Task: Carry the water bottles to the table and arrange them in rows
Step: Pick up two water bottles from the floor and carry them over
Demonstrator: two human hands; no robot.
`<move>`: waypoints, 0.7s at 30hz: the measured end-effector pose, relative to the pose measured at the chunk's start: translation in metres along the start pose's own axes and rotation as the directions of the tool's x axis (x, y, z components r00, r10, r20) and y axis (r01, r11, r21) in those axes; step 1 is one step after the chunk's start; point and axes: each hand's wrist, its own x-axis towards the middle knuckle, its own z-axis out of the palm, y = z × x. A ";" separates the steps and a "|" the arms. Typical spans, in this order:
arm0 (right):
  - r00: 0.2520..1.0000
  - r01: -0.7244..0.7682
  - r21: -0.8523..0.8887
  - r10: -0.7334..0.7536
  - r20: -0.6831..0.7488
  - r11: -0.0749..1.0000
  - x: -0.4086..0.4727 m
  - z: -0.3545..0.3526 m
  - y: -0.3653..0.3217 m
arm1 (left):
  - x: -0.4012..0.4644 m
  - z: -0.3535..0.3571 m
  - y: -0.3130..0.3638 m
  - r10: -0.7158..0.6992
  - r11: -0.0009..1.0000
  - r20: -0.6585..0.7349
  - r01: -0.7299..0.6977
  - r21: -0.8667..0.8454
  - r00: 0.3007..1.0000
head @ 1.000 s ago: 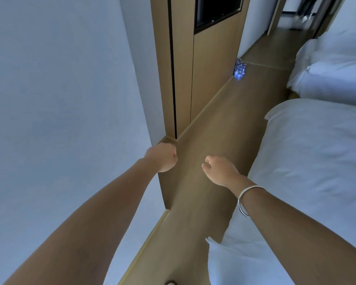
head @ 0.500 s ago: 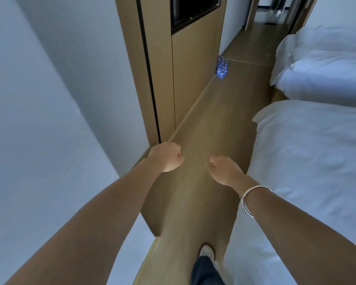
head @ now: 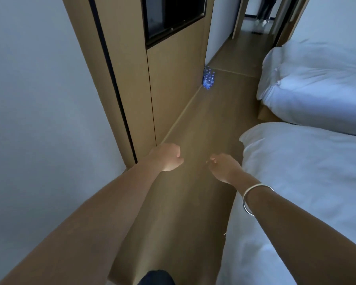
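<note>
A cluster of several water bottles (head: 208,78) with blue labels stands on the wooden floor far ahead, against the base of the wood-panelled wall. Both my arms reach forward over the floor, well short of the bottles. My left hand (head: 169,157) is curled into a fist and holds nothing. My right hand (head: 223,167), with a silver bangle on its wrist, has loosely curled fingers and is empty. No table is in view.
A wood-panelled wall (head: 173,83) with a dark screen (head: 173,15) runs along the left. Two beds with white bedding, one near (head: 306,182) and one far (head: 321,85), line the right. A person's legs (head: 264,11) show in the far doorway.
I have moved forward along the aisle; the bottles look nearer and the wall panel has slid past on my left. Both hands stay empty in front of me.
</note>
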 end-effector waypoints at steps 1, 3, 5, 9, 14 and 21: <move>1.000 -0.013 -0.003 0.013 0.003 1.000 0.015 -0.006 0.002 | 0.016 -0.007 0.002 0.007 1.000 -0.013 -0.007 -0.001 1.000; 0.999 -0.047 -0.003 0.047 -0.004 0.999 0.047 -0.017 0.005 | 0.050 -0.022 0.003 0.012 1.000 -0.053 -0.012 -0.003 0.999; 0.998 -0.058 0.003 0.058 -0.017 0.998 0.074 -0.028 0.006 | 0.081 -0.035 0.004 0.023 1.000 -0.083 -0.025 -0.016 0.996; 0.999 -0.037 0.070 0.039 -0.034 0.997 0.139 -0.048 0.008 | 0.151 -0.058 0.008 0.071 0.997 -0.090 -0.073 -0.015 0.993; 0.993 -0.069 0.048 0.073 -0.095 0.996 0.229 -0.072 0.008 | 0.241 -0.091 0.001 0.122 0.993 -0.088 -0.121 0.015 0.989; 0.985 -0.098 0.132 0.115 -0.129 0.986 0.349 -0.113 0.002 | 0.366 -0.149 -0.022 0.137 0.990 -0.059 -0.135 0.037 0.989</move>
